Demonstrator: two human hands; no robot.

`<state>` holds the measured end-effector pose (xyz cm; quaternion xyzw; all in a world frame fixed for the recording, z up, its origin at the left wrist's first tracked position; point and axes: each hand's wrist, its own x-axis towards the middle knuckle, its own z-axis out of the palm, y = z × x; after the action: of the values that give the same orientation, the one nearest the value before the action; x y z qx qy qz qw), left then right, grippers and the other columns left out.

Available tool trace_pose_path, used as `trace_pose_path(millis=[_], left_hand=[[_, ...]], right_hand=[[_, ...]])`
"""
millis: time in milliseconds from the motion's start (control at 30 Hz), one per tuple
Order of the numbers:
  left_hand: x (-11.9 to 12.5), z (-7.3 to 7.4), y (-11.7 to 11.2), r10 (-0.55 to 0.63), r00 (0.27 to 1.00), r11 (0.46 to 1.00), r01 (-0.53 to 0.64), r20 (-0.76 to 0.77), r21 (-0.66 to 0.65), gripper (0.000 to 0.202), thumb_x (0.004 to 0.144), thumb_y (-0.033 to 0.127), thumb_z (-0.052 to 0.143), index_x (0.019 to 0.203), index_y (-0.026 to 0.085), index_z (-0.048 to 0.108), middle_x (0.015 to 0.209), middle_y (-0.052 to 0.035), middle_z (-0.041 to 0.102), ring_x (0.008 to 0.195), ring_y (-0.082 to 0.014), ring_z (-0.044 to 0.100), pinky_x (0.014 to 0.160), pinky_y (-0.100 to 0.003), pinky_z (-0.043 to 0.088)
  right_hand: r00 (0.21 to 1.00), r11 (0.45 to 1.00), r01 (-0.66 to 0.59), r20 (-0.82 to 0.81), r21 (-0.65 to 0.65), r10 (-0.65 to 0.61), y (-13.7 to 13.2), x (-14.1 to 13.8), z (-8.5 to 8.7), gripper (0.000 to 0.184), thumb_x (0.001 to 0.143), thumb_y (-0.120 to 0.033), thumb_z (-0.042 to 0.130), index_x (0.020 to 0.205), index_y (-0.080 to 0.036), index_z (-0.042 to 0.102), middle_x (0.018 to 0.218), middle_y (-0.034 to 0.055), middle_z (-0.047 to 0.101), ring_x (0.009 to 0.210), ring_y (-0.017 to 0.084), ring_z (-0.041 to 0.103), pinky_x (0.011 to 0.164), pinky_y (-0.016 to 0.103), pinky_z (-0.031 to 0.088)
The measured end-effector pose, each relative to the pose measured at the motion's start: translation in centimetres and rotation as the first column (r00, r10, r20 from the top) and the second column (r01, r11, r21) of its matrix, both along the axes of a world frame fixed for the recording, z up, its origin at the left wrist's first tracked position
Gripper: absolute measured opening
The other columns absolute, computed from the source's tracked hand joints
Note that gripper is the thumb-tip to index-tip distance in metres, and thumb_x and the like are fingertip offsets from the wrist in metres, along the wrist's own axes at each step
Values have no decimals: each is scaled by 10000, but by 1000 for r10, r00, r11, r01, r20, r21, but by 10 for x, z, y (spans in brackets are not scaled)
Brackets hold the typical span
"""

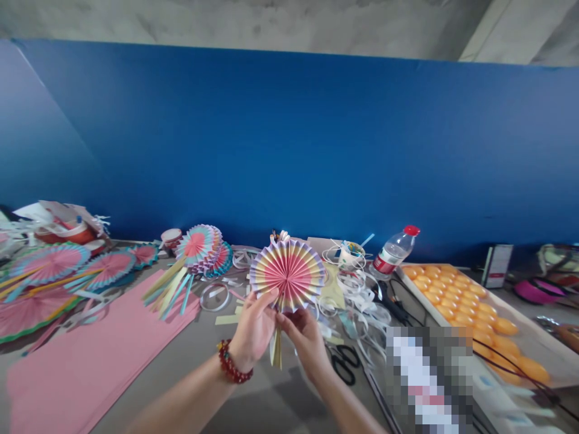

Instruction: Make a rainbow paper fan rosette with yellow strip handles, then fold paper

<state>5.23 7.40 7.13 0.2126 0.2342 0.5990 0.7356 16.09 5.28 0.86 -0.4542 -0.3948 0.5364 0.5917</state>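
I hold a round pleated paper fan [286, 273], pink at the centre with yellow and lilac edges, upright above the table. My left hand [253, 328], with a red bead bracelet at the wrist, grips its lower left edge. My right hand [304, 334] pinches the fan's base, where yellow paper strips [275, 351] hang down. Both hands are closed on the fan.
Finished paper fans [199, 247] lie in a stack and spread at the left [49, 265]. A pink paper sheet [85, 361] covers the near left. Scissors [342, 361], white paper rings [357, 289], a water bottle [394, 252] and a tray of orange balls [456, 295] lie right. A blue wall stands behind.
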Motion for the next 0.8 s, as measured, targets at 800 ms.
trace_pose_path(millis=[800], left_hand=[[11, -39, -4, -223, 973, 975, 224, -59, 7, 244, 744, 326, 771, 744, 154, 599, 680, -4, 604, 560, -124, 523, 485, -255, 387]], right_hand=[[995, 996, -86, 50, 6, 85, -14, 31, 8, 359, 773, -528, 747, 801, -182, 653, 715, 10, 653, 638, 150, 614, 632, 258, 490]])
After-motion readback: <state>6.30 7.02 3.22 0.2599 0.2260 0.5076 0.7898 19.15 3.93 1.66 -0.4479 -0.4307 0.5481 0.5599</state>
